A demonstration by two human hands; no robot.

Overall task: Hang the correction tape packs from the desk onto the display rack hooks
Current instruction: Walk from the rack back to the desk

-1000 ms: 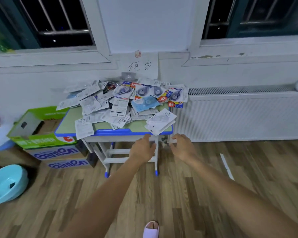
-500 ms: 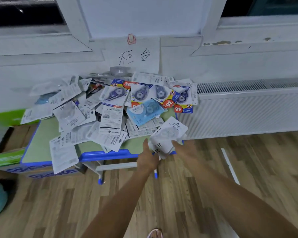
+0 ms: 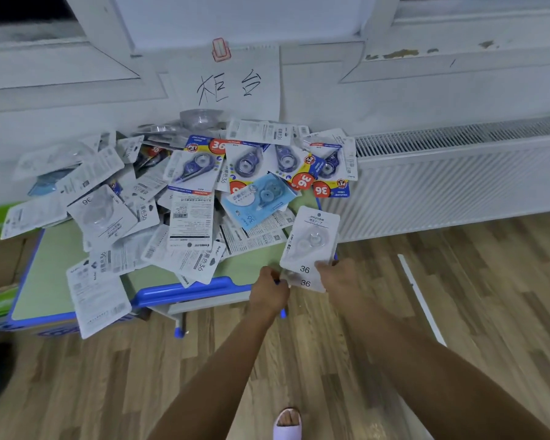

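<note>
White packs (image 3: 310, 246) marked 36, stacked, sitting center-right of frame at desk (image 3: 61, 265) front-right corner. R hand (image 3: 337, 276) gripping their lower right edge; L hand (image 3: 269, 292) pinching lower left corner. Pile (image 3: 185, 192) of more packs covering desk top, center-left. Paper sign (image 3: 232, 81) hanging on wall above. Radiator (image 3: 451, 179) at right.

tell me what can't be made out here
Head view only:
- Display rack and hooks: out of frame.
- Left hand fingers: behind its own back; grip on the white packs unclear.
- Number of packs held by the right hand: they overlap; at least two.
- Desk left end: cut off by a box.
- Pile's lower packs: buried.
</note>
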